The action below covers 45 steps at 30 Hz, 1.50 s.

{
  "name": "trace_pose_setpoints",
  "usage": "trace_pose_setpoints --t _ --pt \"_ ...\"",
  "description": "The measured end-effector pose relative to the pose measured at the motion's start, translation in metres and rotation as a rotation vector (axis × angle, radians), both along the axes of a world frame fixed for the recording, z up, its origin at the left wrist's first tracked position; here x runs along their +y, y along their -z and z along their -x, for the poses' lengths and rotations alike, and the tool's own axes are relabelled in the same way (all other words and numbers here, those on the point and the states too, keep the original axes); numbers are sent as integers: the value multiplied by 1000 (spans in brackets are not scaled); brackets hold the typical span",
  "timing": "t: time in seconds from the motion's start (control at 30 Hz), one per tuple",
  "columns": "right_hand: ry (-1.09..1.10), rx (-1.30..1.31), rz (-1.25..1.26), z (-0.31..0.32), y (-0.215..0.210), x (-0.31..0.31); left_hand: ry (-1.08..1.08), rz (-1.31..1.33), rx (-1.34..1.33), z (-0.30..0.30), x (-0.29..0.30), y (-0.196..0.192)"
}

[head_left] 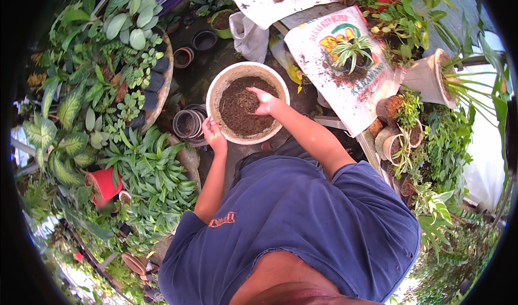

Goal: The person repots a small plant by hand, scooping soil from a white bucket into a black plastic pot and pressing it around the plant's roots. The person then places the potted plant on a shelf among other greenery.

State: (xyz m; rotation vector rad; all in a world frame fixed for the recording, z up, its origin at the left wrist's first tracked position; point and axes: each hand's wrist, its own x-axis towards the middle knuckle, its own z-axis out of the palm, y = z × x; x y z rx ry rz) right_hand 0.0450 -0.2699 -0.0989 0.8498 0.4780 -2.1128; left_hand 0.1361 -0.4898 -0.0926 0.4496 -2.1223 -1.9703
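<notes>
A round cream-white pot point(213, 81) stands on the ground in front of me, partly filled with dark brown potting soil point(234, 119). At its lower left, my left hand point(215, 136) is closed on the rim, fingers curled against the outer wall. My right hand point(263, 101) reaches inside from the right and is cupped round a loose clump of soil near the middle; one digit stretches over the top, while the other fingertips are hidden in the soil.
Stacked empty pots point(188, 124) stand left of the white pot. Dense leafy plants point(154, 164) crowd the left. A printed sack point(345, 67) covers the table at right, bearing a small spiky plant point(352, 52) and spilled soil. A white bag point(249, 38) stands behind the pot.
</notes>
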Motion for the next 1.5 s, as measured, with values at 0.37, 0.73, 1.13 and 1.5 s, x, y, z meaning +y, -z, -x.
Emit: trace_pose_setpoints --t 0.37,0.73,1.13,1.5 --pt "265 227 224 -11 -99 188 771 144 -164 21 173 13" --pt "548 316 -19 -67 -138 418 654 -252 -197 66 486 9" --pt "644 452 82 -96 -119 493 605 591 166 120 518 -27" --pt "755 359 45 -103 -97 488 751 1289 224 142 544 -90"
